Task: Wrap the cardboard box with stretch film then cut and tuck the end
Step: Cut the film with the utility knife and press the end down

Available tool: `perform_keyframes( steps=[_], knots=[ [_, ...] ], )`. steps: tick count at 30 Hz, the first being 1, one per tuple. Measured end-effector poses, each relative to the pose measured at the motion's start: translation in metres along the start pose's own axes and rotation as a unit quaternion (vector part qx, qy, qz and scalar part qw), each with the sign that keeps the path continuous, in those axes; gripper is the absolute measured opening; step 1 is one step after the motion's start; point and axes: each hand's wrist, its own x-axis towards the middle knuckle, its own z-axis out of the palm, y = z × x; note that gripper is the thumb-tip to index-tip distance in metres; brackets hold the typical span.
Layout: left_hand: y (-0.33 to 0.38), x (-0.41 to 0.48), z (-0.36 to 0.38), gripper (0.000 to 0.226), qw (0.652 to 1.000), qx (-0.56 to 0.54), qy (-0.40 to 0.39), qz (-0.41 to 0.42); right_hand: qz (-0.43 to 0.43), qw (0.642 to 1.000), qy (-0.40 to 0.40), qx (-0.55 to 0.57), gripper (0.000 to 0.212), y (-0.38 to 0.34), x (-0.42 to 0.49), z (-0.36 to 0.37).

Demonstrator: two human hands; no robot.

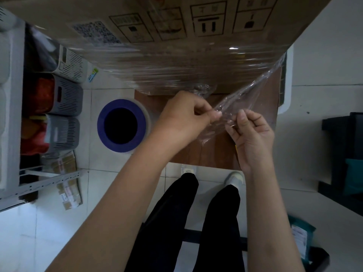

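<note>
A large cardboard box with printed handling symbols fills the top of the head view. Clear stretch film covers its near face in several layers. A loose tail of the film runs from the box's right corner down to both hands. My left hand pinches the tail between thumb and fingers. Just to its right, my right hand grips the same tail, fingers curled. A crumpled wad of film sits at the box's lower edge above my left hand.
A roll with a blue rim and dark core stands on the tiled floor at left. Grey slotted baskets line a white shelf further left. Brown board lies under the box. My legs are below; dark furniture at right.
</note>
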Motion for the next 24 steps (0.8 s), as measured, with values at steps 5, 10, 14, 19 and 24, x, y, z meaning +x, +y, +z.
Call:
perform_keyframes(
  steps=[5, 10, 14, 19, 24],
  knots=[
    [-0.005, -0.003, -0.009, 0.017, 0.990, -0.054, 0.131, 0.017, -0.003, 0.999, 0.025, 0.036, 0.012, 0.003, 0.001, 0.003],
    [-0.004, -0.012, -0.011, 0.029, 0.974, -0.030, 0.212, 0.075, -0.002, 0.996, 0.013, 0.088, 0.006, 0.009, 0.000, 0.010],
    [0.001, -0.017, -0.017, 0.003, 0.936, 0.054, 0.291, 0.188, -0.010, 0.994, 0.002, 0.110, 0.009, 0.015, 0.003, 0.019],
    [0.004, -0.013, -0.023, 0.008, 0.913, 0.127, 0.321, 0.217, 0.013, 0.987, 0.016, 0.157, 0.018, 0.025, 0.014, 0.035],
    [0.001, 0.004, -0.042, 0.012, 0.931, 0.148, 0.268, 0.199, 0.057, 0.992, -0.052, 0.097, 0.011, 0.025, 0.014, 0.034]
  ],
)
